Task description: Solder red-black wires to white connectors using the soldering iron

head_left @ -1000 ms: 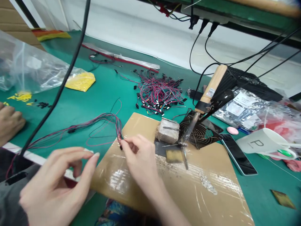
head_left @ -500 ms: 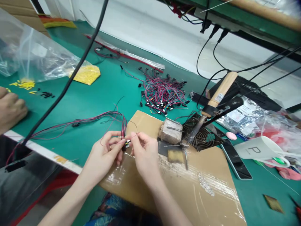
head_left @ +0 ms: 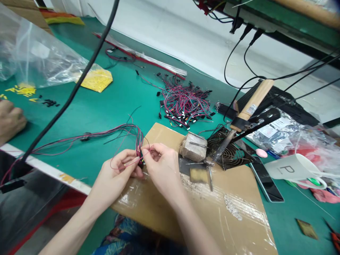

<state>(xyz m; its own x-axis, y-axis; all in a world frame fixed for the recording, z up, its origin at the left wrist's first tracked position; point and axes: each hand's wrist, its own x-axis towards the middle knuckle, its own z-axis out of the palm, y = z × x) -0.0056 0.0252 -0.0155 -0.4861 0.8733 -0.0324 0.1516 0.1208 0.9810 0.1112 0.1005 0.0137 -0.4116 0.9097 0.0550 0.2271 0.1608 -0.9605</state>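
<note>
My left hand (head_left: 120, 170) is closed around the end of a bundle of thin red and black wires (head_left: 106, 132), which trails left across the green bench. Close beside it, my right hand (head_left: 160, 163) pinches a thin red wire that loops between the two hands. Small connectors at the bundle's end are mostly hidden by my fingers. Both hands are over the left part of a brown cardboard sheet (head_left: 225, 226).
A soldering iron (head_left: 251, 108) leans in a stand over a round black grille (head_left: 225, 148), beside a block (head_left: 193, 147). Beyond lies a wire pile (head_left: 186, 101). A phone (head_left: 267, 180) and white mug (head_left: 294, 168) are right. Another person's hand (head_left: 10, 118) rests left.
My right hand has shifted slightly left and up, and the red wire now loops across between my hands. The camera view has moved slightly.
</note>
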